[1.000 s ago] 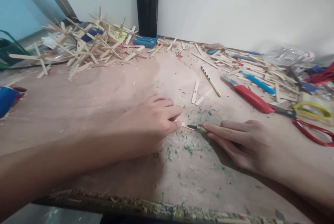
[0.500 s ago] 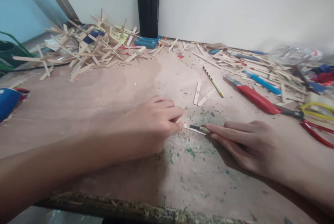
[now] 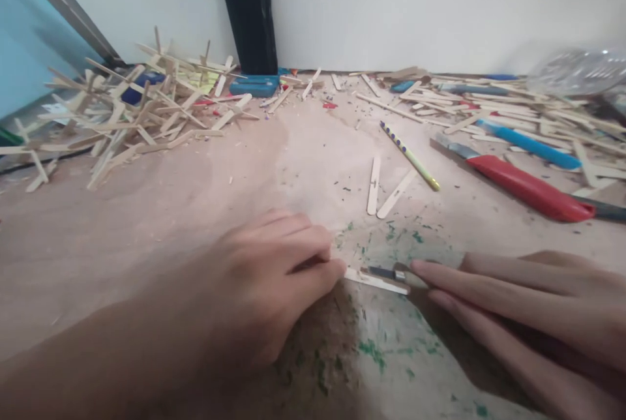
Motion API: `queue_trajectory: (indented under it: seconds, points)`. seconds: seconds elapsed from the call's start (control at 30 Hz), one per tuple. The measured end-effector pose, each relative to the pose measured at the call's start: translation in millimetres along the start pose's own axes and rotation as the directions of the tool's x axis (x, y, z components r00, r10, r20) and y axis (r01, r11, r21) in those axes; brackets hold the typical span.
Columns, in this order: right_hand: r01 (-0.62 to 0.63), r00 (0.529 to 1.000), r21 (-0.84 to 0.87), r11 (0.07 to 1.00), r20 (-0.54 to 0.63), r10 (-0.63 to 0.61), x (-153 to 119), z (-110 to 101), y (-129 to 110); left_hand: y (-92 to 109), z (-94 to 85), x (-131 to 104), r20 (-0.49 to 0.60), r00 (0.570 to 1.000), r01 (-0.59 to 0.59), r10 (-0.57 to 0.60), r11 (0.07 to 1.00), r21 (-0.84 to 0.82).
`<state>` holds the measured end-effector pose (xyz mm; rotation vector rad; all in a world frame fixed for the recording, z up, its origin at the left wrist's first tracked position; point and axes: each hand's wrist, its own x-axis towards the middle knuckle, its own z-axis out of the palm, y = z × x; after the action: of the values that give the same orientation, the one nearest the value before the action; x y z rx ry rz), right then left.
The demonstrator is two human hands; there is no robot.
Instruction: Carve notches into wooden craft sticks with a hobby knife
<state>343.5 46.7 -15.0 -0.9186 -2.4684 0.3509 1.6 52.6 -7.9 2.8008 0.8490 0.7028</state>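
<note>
My left hand (image 3: 278,276) is closed on one end of a flat popsicle stick (image 3: 379,283), pinning it low over the table. Between thumb and fingers of my right hand (image 3: 513,302) is a slim craft knife (image 3: 388,273), its dark blade pointing left along the stick's upper side. Most of the knife's handle is hidden by my fingers. Just beyond lie two more popsicle sticks (image 3: 373,185) (image 3: 396,194), each with a small notch or mark in its middle. A yellow pencil (image 3: 411,156) with dark dots rests behind them.
Interlocked sticks pile up (image 3: 147,107) at the back left. A black phone (image 3: 249,15) leans on the wall above a blue box (image 3: 254,85). Right of my hands are a red-handled knife (image 3: 531,188), a blue pen-like tool (image 3: 531,143), loose sticks and a clear plastic bottle (image 3: 580,71). Green shavings dot the tabletop.
The view has moved closer and lower, so the hands and table things look larger. My left hand still holds the stick, and the knife stays in my right hand beside it.
</note>
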Motion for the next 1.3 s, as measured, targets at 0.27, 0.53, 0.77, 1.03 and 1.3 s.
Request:
queue_trajectory:
  seconds: [0.27, 0.53, 0.77, 1.03, 1.3]
  points:
    - [0.001, 1.0, 0.064, 0.998, 0.01, -0.001, 7, -1, -4, -3, 3.4, 3, -0.022, 1.0, -0.016, 0.018, 0.999, 0.052]
    - [-0.019, 0.999, 0.065, 0.998, -0.029, 0.021, 13, -10, -4, -10, -1.4, 3, 0.019, 0.999, 0.023, -0.026, 0.99, 0.14]
    - [-0.039, 0.999, 0.086, 0.995, 0.0, 0.039, 17, -8, -4, -7, 0.6, 4, 0.001, 0.998, 0.066, -0.067, 0.992, 0.107]
    - [-0.073, 0.997, 0.139, 0.988, -0.017, 0.076, 9, -1, -3, -5, -3.8, 6, 0.034, 0.998, 0.053, -0.056, 0.994, 0.096]
    - [-0.072, 0.997, 0.128, 0.989, -0.011, 0.074, 15, -4, -6, -3, -0.7, 1, 0.025, 0.999, 0.032, -0.033, 0.999, 0.034]
